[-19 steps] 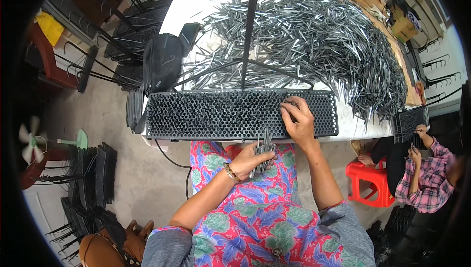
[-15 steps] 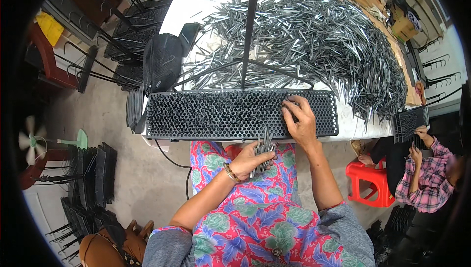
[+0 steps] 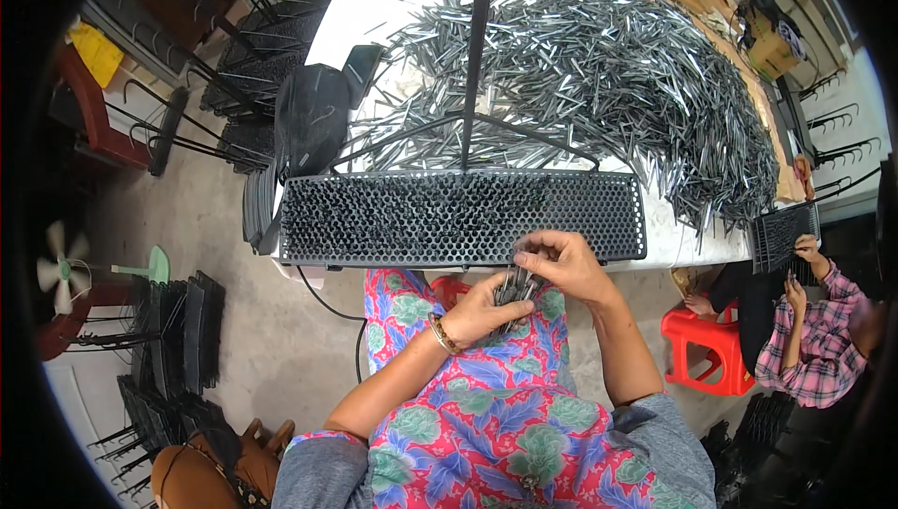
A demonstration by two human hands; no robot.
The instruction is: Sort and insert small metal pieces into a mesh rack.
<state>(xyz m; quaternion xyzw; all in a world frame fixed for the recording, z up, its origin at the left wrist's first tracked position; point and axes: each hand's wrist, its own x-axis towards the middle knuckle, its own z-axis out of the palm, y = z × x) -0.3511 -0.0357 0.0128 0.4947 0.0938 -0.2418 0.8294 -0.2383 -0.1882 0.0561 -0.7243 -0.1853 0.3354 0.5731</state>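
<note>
Right hand back from the rack to the bundle of pins

The right hand (image 3: 561,266), which lay on the black perforated rack (image 3: 458,219) a moment ago, has drawn back to the bundle of metal pins (image 3: 513,289) that the left hand (image 3: 482,312) clasps just below the rack's near edge. Its fingertips pinch the bundle's top, so another pin is likely being picked. The loose pile of pins (image 3: 599,79) lies beyond the rack.

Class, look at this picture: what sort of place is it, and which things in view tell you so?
Probably a small hand-assembly workshop. A white table holds a big heap of grey metal pins, a black perforated tray is being filled, and stacked trays stand on the concrete floor.
</note>
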